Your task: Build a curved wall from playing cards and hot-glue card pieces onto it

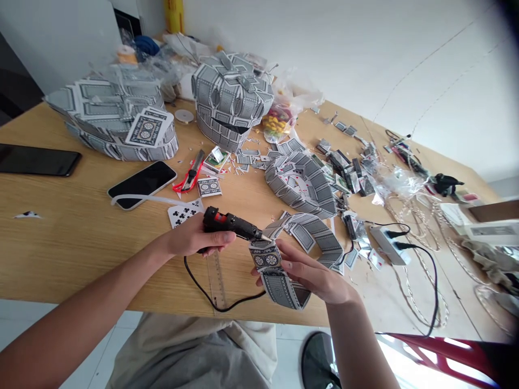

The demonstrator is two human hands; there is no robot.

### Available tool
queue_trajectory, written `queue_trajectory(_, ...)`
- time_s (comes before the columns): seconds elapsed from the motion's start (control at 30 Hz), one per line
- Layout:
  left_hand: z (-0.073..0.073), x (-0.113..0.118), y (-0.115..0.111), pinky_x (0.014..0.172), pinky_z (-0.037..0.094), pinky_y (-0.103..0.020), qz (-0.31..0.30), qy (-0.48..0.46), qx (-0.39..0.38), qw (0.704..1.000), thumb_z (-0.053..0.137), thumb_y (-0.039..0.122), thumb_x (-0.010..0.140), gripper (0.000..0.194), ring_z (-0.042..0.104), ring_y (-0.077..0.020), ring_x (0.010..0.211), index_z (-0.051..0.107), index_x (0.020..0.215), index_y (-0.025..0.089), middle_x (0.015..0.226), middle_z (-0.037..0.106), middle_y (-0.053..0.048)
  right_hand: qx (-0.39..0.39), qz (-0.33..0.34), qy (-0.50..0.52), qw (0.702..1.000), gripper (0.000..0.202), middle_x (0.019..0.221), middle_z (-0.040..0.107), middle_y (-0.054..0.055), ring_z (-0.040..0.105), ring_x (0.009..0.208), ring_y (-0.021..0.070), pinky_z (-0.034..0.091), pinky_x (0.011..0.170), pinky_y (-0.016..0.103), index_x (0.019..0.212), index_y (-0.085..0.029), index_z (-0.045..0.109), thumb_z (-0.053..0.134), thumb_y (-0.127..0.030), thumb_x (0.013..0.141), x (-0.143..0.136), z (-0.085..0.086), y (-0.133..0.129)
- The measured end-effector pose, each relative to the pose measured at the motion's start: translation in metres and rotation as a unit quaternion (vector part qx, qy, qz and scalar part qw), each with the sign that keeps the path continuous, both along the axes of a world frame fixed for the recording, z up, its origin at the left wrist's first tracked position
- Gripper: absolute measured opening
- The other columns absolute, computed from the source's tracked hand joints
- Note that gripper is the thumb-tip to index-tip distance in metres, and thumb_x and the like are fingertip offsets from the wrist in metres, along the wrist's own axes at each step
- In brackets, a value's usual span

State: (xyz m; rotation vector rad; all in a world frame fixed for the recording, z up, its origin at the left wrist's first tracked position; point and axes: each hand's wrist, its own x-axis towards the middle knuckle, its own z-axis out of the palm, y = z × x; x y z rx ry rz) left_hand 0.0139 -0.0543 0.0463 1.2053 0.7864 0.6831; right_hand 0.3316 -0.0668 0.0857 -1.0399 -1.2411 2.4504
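Observation:
My left hand [198,236] is wrapped round the handle of a black glue gun [239,224], with a white glue stick [158,198] poking out behind it. The gun's nozzle is at the upper edge of a patterned playing card [265,258]. That card is part of a curved ring of playing cards [279,292], which my right hand [316,270] grips between thumb and fingers near the table's front edge. Just beyond stands a finished-looking card ring with walls [300,183], with loose cards inside it. A ten-like club card [180,213] lies under the left hand.
A domed card model [233,102] and a boat-like card model [113,119] stand at the back. Two phones [141,183], a red utility knife [192,173] and a clear ruler [217,281] lie about. A power strip [390,246] with cords is at right.

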Motion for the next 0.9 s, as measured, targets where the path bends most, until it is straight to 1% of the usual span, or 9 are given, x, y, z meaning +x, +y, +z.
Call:
queue_trajectory(0.17,-0.0014,0.0007,-0.0002,0.044,0.039,-0.024,-0.003,-0.008,-0.009,1.000,0.077,0.067,0.084,0.055,0.050,-0.0107,0.048,0.063,0.069,0.016,0.063,0.059,-0.002,0.002,-0.002,0.002,1.000,0.051,0.130,0.076,0.012,0.077,0.116,0.0265,0.056,0.106,0.045,0.150,-0.026,0.052,0.067,-0.046,0.105,-0.0008,0.0020,0.0005)
queue_trajectory(0.3,-0.0010,0.0006,0.0000,0.045,0.039,-0.025,-0.010,0.002,-0.004,1.000,0.076,0.067,0.085,0.056,0.049,-0.0113,0.048,0.062,0.065,0.016,0.056,0.055,-0.001,0.001,0.000,0.003,1.000,0.046,0.131,0.075,0.011,0.077,0.116,0.0256,0.058,0.103,0.042,0.148,-0.028,0.054,0.065,-0.044,0.106,-0.0014,0.0022,0.0012)
queue_trajectory(0.4,-0.0010,0.0010,0.0001,0.044,0.037,-0.024,-0.007,0.005,0.000,1.000,0.076,0.068,0.085,0.057,0.048,-0.0111,0.048,0.063,0.066,0.016,0.054,0.054,0.000,0.003,0.002,0.008,1.000,0.046,0.132,0.075,0.012,0.077,0.117,0.0253,0.058,0.103,0.042,0.149,-0.028,0.054,0.065,-0.042,0.107,-0.0014,0.0022,0.0018)
queue_trajectory(0.5,-0.0006,0.0018,-0.0002,0.044,0.037,-0.024,-0.002,-0.006,0.001,1.000,0.076,0.069,0.085,0.057,0.047,-0.0103,0.047,0.062,0.068,0.016,0.054,0.053,0.001,0.001,-0.002,0.009,1.000,0.046,0.133,0.075,0.012,0.077,0.117,0.0253,0.058,0.106,0.043,0.150,-0.027,0.054,0.065,-0.041,0.107,-0.0007,0.0014,0.0021)
queue_trajectory(0.73,0.0002,0.0018,-0.0002,0.044,0.038,-0.024,-0.003,-0.006,0.016,1.000,0.075,0.067,0.087,0.058,0.047,-0.0104,0.047,0.059,0.064,0.017,0.054,0.052,0.000,0.001,-0.004,0.015,1.000,0.044,0.132,0.076,0.010,0.077,0.118,0.0239,0.058,0.105,0.041,0.150,-0.029,0.053,0.064,-0.040,0.108,0.0014,-0.0020,0.0021)
queue_trajectory(0.9,-0.0025,0.0009,-0.0002,0.046,0.038,-0.023,-0.012,-0.006,0.016,1.000,0.073,0.068,0.089,0.060,0.047,-0.0097,0.048,0.057,0.063,0.017,0.054,0.051,0.001,0.011,0.000,0.011,1.000,0.047,0.130,0.077,0.011,0.078,0.115,0.0231,0.060,0.101,0.037,0.150,-0.026,0.051,0.064,-0.041,0.108,-0.0005,0.0001,0.0028)
